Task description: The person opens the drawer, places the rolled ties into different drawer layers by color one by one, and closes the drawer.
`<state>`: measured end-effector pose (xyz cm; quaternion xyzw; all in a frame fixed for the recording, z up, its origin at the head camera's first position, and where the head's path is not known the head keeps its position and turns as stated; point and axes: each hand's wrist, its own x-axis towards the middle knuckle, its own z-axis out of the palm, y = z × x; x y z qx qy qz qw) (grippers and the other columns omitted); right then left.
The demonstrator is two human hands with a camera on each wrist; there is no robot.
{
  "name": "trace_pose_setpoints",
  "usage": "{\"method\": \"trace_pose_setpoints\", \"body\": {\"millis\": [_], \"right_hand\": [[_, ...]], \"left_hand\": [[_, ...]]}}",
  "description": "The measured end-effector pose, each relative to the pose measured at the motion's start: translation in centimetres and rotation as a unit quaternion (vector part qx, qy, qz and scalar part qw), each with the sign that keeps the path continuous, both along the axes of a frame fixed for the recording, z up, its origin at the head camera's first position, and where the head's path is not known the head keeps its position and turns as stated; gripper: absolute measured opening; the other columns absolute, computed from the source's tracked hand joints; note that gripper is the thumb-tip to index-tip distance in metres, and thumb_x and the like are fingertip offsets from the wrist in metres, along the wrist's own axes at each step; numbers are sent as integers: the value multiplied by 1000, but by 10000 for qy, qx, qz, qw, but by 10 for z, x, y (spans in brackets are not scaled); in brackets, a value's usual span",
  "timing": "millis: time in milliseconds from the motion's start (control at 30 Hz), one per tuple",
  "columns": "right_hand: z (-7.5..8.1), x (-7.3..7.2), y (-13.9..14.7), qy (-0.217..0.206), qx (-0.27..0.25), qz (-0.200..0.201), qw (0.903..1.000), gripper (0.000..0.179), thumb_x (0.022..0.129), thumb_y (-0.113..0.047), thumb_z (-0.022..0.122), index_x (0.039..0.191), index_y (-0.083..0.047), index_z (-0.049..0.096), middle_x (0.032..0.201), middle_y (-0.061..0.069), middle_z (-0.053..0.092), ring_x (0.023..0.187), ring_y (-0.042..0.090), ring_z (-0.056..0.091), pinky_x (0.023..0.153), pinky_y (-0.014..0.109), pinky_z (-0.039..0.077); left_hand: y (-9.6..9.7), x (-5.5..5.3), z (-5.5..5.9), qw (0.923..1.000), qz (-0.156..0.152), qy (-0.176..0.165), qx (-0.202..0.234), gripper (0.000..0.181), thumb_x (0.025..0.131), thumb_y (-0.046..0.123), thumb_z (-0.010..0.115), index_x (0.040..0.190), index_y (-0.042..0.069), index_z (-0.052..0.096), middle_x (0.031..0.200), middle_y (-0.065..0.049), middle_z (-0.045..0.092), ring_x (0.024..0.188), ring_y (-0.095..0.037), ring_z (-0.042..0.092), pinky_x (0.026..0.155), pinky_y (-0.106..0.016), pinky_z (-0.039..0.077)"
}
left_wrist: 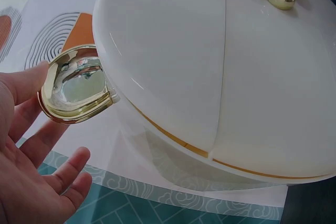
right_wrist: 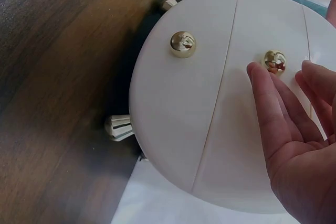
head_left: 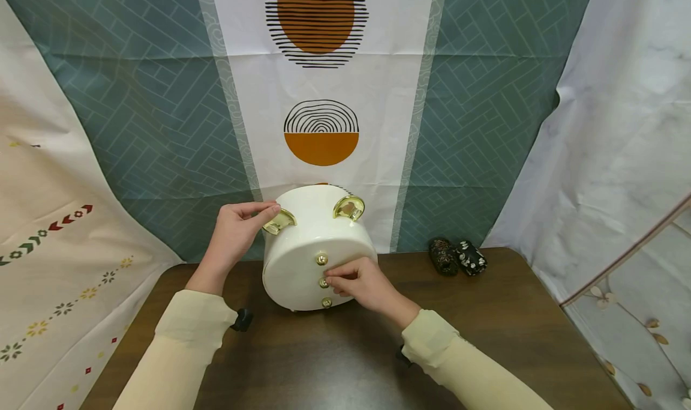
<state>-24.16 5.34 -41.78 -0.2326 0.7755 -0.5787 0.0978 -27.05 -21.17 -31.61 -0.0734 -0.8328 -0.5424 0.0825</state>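
Note:
A round white drawer box (head_left: 291,278) stands on the table, its front facing me, with gold ears on top and gold ball knobs down the front. At the left gold ear (left_wrist: 79,85), my left hand (head_left: 237,227) pinches the rim between thumb and fingers. My right hand (head_left: 358,281) is at the middle knob (right_wrist: 274,61); its fairly straight fingers and thumb stand on either side, with a gap visible in the right wrist view. Seam lines divide the box's front. The right gold ear (head_left: 349,208) is untouched.
Two small dark patterned items (head_left: 444,256), one floral, lie at the table's back right. Behind the brown table (head_left: 302,362) hangs a green and white patterned cloth (head_left: 486,98). Light cloths hang at both sides. Small gold feet (right_wrist: 121,128) support the box.

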Motion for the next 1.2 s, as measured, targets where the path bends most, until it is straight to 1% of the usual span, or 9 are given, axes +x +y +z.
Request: {"method": "trace_pose_setpoints", "body": {"millis": [133,333,467,633,767,933,1067,1133,1200], "right_hand": [[-1,0,-2,-137,-3,16,9999,20,88,-16,65,104,-4,72,97,17,72,83,36,67,71,42,57],[-2,1,-5,-301,150,55,9994,21,88,-18,66,103,-6,73,97,16,72,81,30,67,72,37,58],[-4,1,-7,-361,198,1,9992,19,87,-19,67,101,-8,74,97,16,72,81,31,67,72,40,57],[-5,2,-10,-375,29,-12,9993,19,88,-17,66,102,-6,73,96,20,71,81,33,66,72,45,57],[-6,2,-12,-356,15,-46,9994,19,87,-17,67,102,-6,74,96,20,71,80,31,67,71,43,57],[-8,1,-15,-380,-2,-108,9992,19,86,-17,68,100,-6,74,96,19,71,78,36,67,70,45,57],[-2,3,-16,-347,-97,-128,9993,18,86,-11,68,100,0,73,95,23,70,77,37,66,71,50,56],[3,6,-16,-263,-128,-116,9995,18,86,-8,67,99,3,72,95,25,70,77,36,66,70,48,56],[9,9,-15,-171,-161,-75,9997,18,86,-6,66,99,6,71,95,26,69,80,37,66,70,43,57]], "left_hand": [[0,0,-1,10000,1,1,-6,47,80,51,67,110,16,71,122,-2,65,125,-16,50,104,-46,40],[-1,0,-3,10000,38,-24,15,47,79,52,68,111,17,71,120,-3,66,123,-18,51,104,-47,40],[0,0,-4,10000,31,-15,-7,48,79,53,68,110,17,71,119,-3,67,122,-18,52,103,-47,41],[-1,0,-4,10000,47,-17,8,48,79,53,68,110,17,72,119,-2,66,122,-17,52,104,-47,40],[-2,1,-3,10000,39,-32,23,48,79,52,68,110,16,71,119,-2,66,122,-16,51,104,-46,40],[-3,2,-1,10000,40,-28,60,47,79,51,68,110,16,72,120,-2,66,123,-17,51,104,-46,39],[-1,1,0,10000,16,-39,58,46,79,51,68,110,17,72,119,-2,66,122,-16,51,104,-46,39],[0,1,1,10000,-2,-32,60,46,79,51,69,110,17,72,119,-2,66,122,-16,52,104,-46,40],[0,1,1,10000,1,-25,63,46,79,51,69,110,17,72,118,-2,67,121,-16,52,104,-46,40]]}}
